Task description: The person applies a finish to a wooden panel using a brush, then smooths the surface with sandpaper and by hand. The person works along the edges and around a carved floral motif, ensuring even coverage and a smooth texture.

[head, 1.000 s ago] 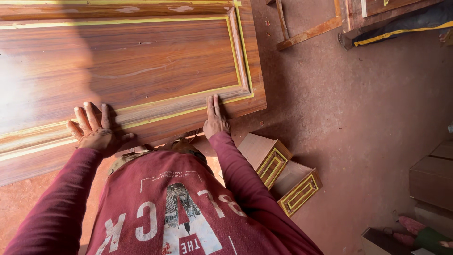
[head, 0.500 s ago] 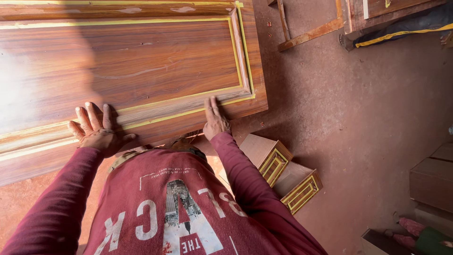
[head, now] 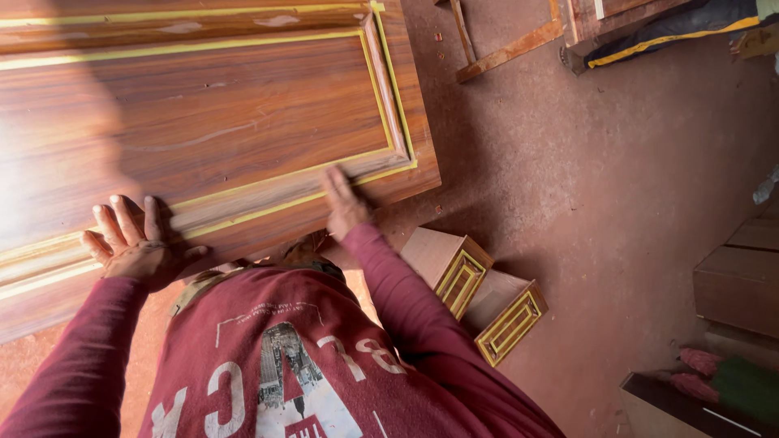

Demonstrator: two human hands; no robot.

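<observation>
On glossy grained door panel (head: 227,130), flat left hand (head: 134,247), right hand (head: 345,207).

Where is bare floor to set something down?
Floor lies bare between the wooden door panel, the two small blocks and the boxes at right. It is crowded near the body, where the left hand and right hand press the panel.

No packages, labels, signs or screens show; only wooden boards and blocks on the floor.
</observation>
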